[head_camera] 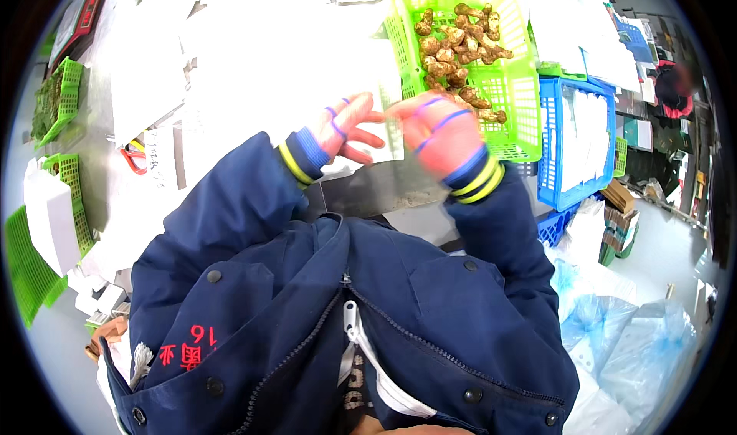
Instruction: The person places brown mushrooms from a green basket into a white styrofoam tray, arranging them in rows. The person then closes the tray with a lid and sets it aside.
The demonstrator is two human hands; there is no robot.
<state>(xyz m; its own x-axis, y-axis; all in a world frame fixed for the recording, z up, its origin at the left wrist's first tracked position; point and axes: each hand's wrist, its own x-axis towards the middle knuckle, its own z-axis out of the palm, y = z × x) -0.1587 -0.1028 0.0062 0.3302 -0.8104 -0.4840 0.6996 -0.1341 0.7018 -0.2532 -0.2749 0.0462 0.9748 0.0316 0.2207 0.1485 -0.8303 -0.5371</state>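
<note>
My left hand point(351, 127) is over the white paper point(276, 78) on the metal table, its fingers apart and nothing seen in it. Close on its right, my right hand point(443, 127) is blurred at the near left corner of a green plastic basket point(527, 107); whether its fingertips hold anything cannot be made out. Blue bands circle fingers of both hands. Inside the basket lie several brown mushrooms with thick stems point(455, 49). A pale strip of paper point(388, 89) lies between the hands and the basket, partly covered by them.
Right of the basket stands a blue crate point(547, 147) with white sheets. Orange-handled scissors point(133, 161) lie at left, near green baskets point(70, 98) and a white box point(52, 219). Clear plastic bags point(645, 343) are at lower right. Farther off at right is a person point(675, 89).
</note>
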